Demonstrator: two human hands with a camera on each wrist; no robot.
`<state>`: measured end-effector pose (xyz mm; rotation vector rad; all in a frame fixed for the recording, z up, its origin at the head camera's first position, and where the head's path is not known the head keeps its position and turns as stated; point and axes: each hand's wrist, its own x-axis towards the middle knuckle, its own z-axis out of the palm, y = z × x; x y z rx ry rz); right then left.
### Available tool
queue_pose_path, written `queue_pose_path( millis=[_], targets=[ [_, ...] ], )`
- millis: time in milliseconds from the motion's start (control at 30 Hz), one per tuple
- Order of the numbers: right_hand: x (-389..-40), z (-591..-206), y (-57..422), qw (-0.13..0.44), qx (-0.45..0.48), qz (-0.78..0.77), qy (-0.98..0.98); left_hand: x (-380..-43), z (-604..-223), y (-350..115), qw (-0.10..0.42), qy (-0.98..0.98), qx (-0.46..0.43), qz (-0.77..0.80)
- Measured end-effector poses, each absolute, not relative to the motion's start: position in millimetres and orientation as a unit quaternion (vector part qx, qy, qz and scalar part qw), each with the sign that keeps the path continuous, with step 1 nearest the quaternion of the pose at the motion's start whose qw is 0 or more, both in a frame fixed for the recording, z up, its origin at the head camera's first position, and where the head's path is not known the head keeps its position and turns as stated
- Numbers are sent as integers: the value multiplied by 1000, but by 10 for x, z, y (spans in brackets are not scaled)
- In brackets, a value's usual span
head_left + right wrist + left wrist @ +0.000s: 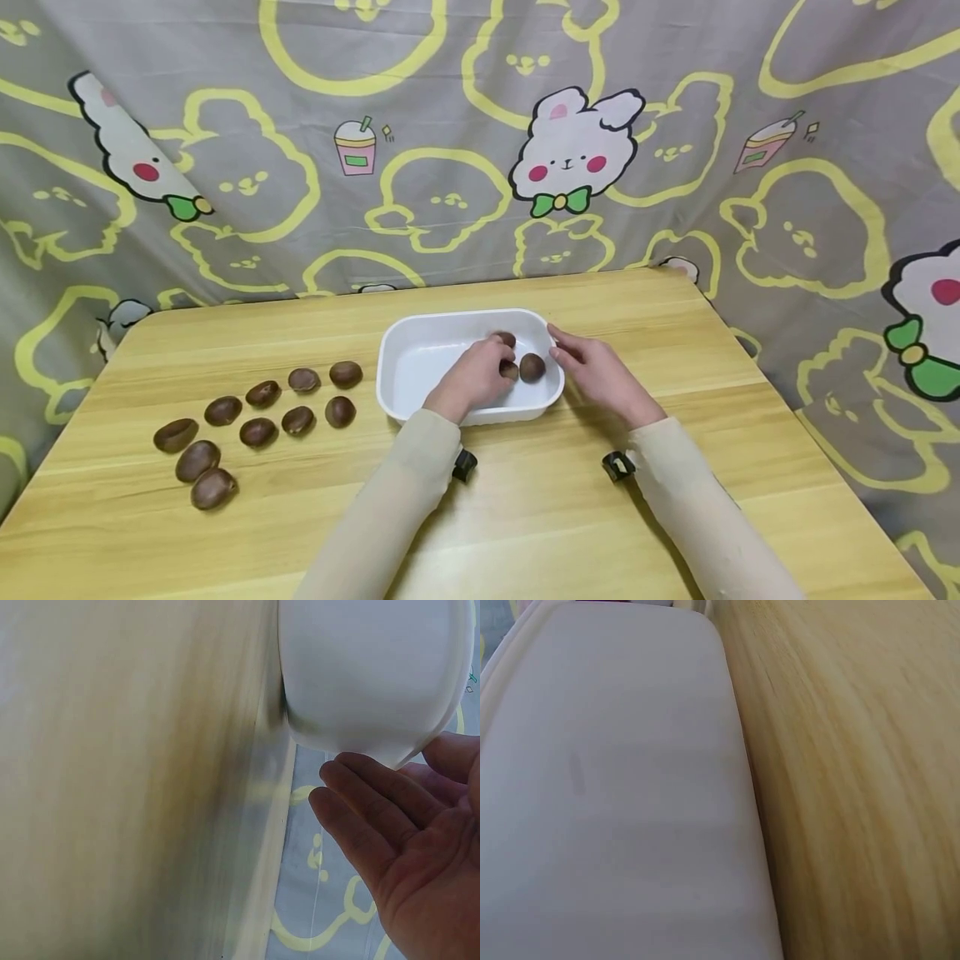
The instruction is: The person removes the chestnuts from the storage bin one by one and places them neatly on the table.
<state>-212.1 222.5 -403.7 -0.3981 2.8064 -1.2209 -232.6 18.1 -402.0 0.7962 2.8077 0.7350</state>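
Observation:
A white tray (420,367) holds three visible brown chestnuts at its right end. My left hand (476,375) reaches in over the near rim, its fingers curled round a partly hidden chestnut (509,370). Beside that lies another chestnut (532,367), and a third chestnut (505,338) shows behind the fingers. At the tray's right end is my right hand (600,375). In the right wrist view its fingers are nearly straight along the outer wall, the thumb touching near the rim. Only the tray's outer side (630,787) fills the left wrist view; the left hand is hidden there.
Left of the tray, several chestnuts (257,432) lie in loose rows on the wooden table (525,500). Two chestnuts (213,488) touch at the near left. A grey patterned curtain (450,125) hangs behind the table and along its right side.

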Motion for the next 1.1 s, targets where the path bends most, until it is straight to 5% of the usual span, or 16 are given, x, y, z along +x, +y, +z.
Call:
queue_pose_path(
  millis=[300, 700, 1100],
  targets=[
    [-2113, -4050, 2233, 22, -132, -392, 910, -2308, -3997, 163, 82, 928, 252, 264],
    [-2105, -4010, 2207, 26, -137, -397, 907, -2201, -3772, -45, 22, 910, 266, 317],
    [-2127, -4018, 2218, 28, -136, -405, 904, -1938, -3551, -425, 19, 863, 284, 417]
  ],
)
